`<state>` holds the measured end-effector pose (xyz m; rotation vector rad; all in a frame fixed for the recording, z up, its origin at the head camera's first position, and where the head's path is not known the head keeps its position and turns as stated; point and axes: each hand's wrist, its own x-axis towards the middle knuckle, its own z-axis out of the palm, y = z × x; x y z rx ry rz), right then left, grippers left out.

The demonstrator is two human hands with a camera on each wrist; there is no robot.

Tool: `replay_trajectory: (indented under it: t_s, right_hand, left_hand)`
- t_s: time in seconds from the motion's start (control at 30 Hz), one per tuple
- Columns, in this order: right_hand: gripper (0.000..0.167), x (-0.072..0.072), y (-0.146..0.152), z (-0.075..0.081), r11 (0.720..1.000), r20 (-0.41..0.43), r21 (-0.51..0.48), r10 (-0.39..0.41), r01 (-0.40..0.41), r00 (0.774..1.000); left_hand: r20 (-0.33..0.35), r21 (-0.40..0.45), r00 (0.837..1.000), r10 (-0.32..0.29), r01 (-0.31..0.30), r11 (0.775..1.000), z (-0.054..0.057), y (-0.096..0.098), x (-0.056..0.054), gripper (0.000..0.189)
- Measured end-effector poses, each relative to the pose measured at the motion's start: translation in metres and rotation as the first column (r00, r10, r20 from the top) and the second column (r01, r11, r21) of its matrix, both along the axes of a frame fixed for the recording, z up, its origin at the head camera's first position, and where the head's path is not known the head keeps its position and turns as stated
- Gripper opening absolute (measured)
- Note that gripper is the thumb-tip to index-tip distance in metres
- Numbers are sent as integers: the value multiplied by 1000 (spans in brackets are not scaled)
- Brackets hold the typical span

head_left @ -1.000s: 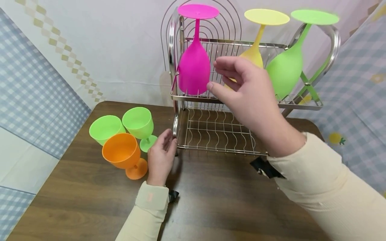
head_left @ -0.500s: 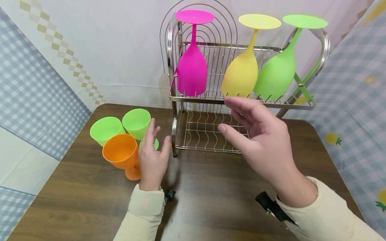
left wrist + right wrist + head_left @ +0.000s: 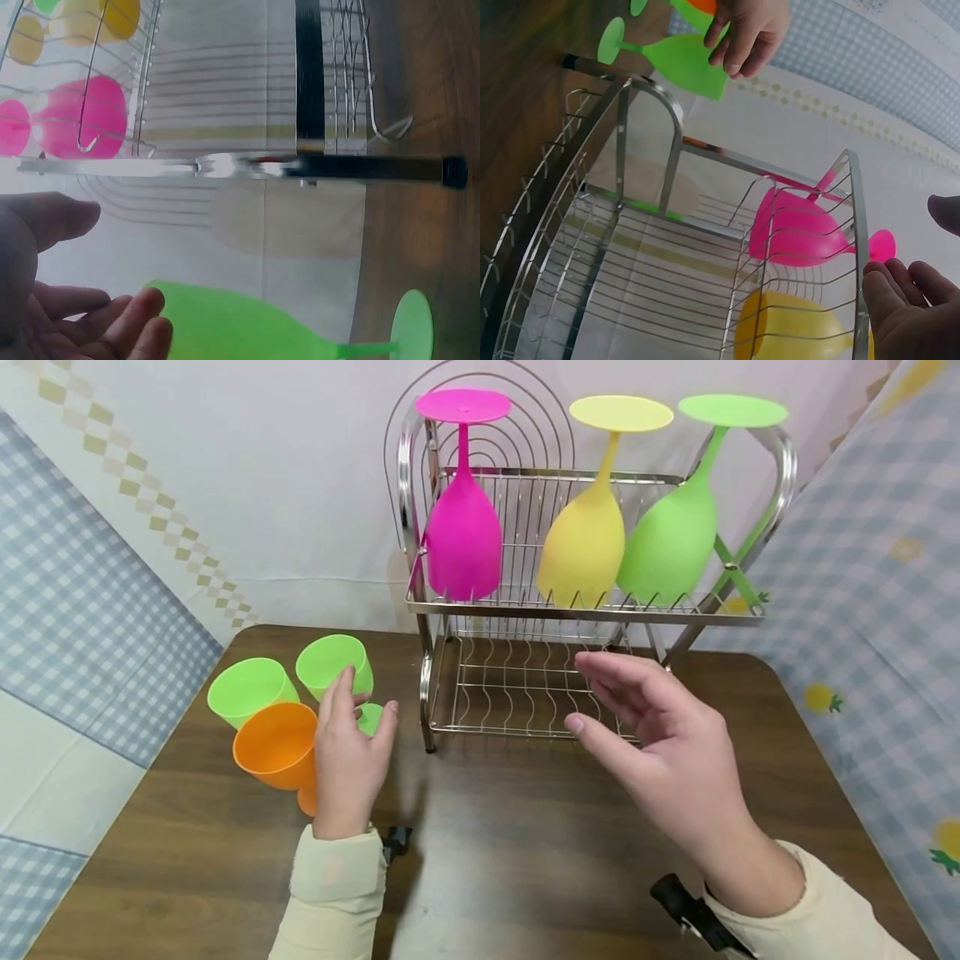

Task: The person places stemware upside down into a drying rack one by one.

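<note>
Wood table [image 3: 480, 877] stands against a pale wall [image 3: 315, 510], blue check cloth [image 3: 97, 618] off to the side. Green cup [image 3: 318, 664] is upright on it, just beyond L hand [image 3: 348, 768], its bowl partly behind the fingers & its foot showing btwn fingers & thumb. That grip's wide, thumb well off the fingers, nothing held; can't tell from where I am if fingertips touch the rim. Orange cup [image 3: 273, 743] is upright just left of the same hand, foot partly hidden by it. Other green cup [image 3: 251, 689] sits behind the orange one, farther L.

To the R, metal rack [image 3: 510, 610] has three cups upside down on its top tier: pink cup [image 3: 463, 543] at L, yellow cup [image 3: 581, 547] mid, third green cup [image 3: 671, 535] at R. R hand [image 3: 675, 752] hovers before the lower tier, fingers gently bent, thumb apart, wide gap, nothing in it.
</note>
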<state>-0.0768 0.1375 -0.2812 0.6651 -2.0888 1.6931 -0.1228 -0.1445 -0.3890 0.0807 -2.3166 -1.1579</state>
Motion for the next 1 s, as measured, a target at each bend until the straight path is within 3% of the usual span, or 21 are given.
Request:
replay_trajectory:
  t_s: [0.17, 0.47, 0.63, 0.8, 1.0]
  right_hand:
    - [45, -3, 6, -9, 1000, 31, -4, -13, 13, 999]
    - [45, -3, 19, -27, 995, 109, 43, -92, 88, 990]
    - [44, -2, 23, -36, 994, 142, 33, -103, 100, 985]
    - [44, -3, 26, -45, 994, 158, 43, -107, 102, 982]
    - [45, -3, 27, -54, 993, 180, 54, -113, 105, 977]
  left_hand:
    - [2, 0, 1000, 31, -31, 1000, -1, -5, 0, 59]
    - [-154, 56, 981, 117, -110, 992, -3, -6, -2, 65]
    - [-197, 60, 968, 157, -148, 987, -5, -6, -5, 77]
    - [-164, 74, 970, 181, -171, 982, -9, -8, -9, 84]
    - [-55, 95, 979, 197, -191, 977, -20, -14, -15, 90]
